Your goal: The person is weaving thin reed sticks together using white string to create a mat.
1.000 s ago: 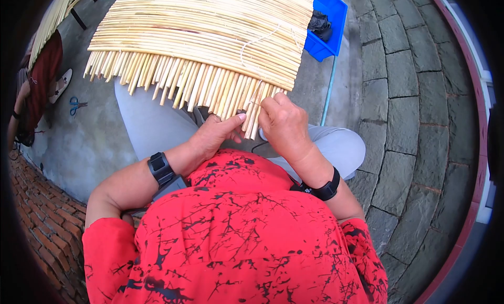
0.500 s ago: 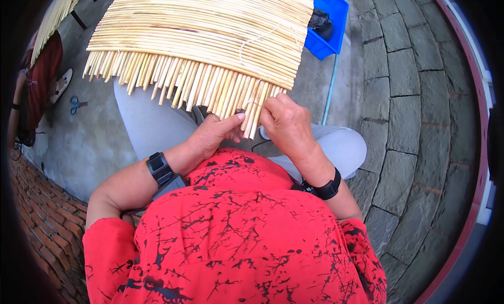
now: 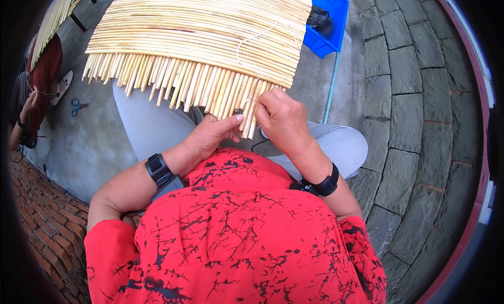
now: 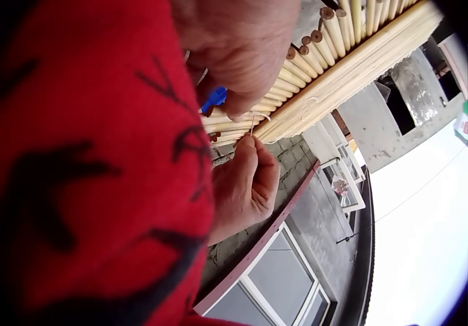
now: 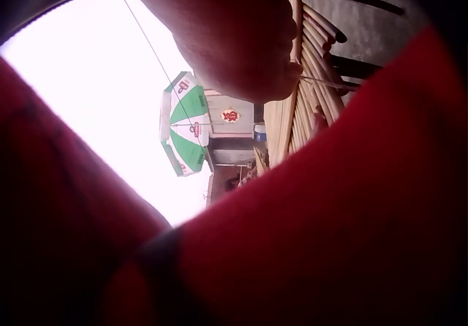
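A mat of pale, thin stalks (image 3: pixel 194 31) lies over the lap, its near edge a fringe of cut ends, with a loop of white cord on top. At that fringe the left hand (image 3: pixel 212 136) holds the stalk ends, thumb on top, other fingers partly hidden beneath. Beside it the right hand (image 3: pixel 286 120) has its fingers curled at the mat's right corner. In the left wrist view the right hand (image 4: pixel 245 187) pinches a thin white string (image 4: pixel 254 121) between thumb and forefinger, close to the stalks. The right wrist view shows the string stretched from the fingers.
A blue crate (image 3: pixel 328 20) with a black bag stands beyond the mat's right side, a thin blue pole below it. Blue-handled scissors (image 3: pixel 79 107) lie on the ground at left, near another person's hand (image 3: pixel 31 102) and shoe. Stone paving (image 3: pixel 404 125) runs along the right.
The right hand has shifted slightly left, towards the left hand. The mat has moved a little left. At far left, the other person's hand has moved to the right.
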Motion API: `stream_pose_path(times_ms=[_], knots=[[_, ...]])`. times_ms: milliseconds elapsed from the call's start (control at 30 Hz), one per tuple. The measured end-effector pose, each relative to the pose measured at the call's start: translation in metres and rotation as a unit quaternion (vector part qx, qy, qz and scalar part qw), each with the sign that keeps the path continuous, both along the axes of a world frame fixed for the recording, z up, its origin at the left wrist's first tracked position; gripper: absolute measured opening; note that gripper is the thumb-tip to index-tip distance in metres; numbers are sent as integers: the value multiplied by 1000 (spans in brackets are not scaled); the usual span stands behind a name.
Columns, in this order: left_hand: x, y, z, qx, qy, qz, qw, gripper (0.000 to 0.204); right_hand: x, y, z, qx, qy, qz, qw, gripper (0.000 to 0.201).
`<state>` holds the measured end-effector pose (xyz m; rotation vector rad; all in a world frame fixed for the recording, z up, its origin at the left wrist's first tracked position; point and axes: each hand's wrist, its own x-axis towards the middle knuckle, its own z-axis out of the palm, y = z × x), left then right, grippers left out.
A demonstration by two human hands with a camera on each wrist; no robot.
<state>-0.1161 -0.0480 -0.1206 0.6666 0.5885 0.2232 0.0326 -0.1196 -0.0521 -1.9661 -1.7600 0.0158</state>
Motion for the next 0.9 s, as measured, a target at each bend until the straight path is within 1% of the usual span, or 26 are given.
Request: stream_pose_path(times_ms=[67,133,233,300,367,467,600,667,767,833,900], knots=[[-1,0,-1,-5,-3,9,1000,22,-2,0,2,-8,8,-10,1000,9],[-2,2,-5,27,-12,-23,999,23,-3,0,4,-16,0,-15,1000,8],[-1,1,-3,35,2,2,999,21,-1,-1,6,-26,-7,-20,999,8],[-1,2,-4,38,4,-5,999,19,1,-3,6,-30,-5,-20,999,8],[-1,2,-4,42,7,-10,999,18,3,-4,6,-43,-3,-6,999,3],[-1,1,-3,40,10,-6,999,16,4,-5,2,-55,4,-15,998,4],[-2,2,-5,26,-3,-6,1000,19,-2,-9,2,-64,-1,-5,998,4],[-1,1,-5,17,-12,-1,1000,21,-6,-10,2,-67,-29,25,997,6],[-1,1,-3,0,-23,4,1000,23,-13,-10,-1,-83,-58,39,994,8],[1,0,-5,-30,-43,13,999,23,-15,-10,-3,-81,-52,37,995,9],[3,0,-3,-30,-34,15,999,23,-17,-10,-3,-80,-48,37,995,9]])
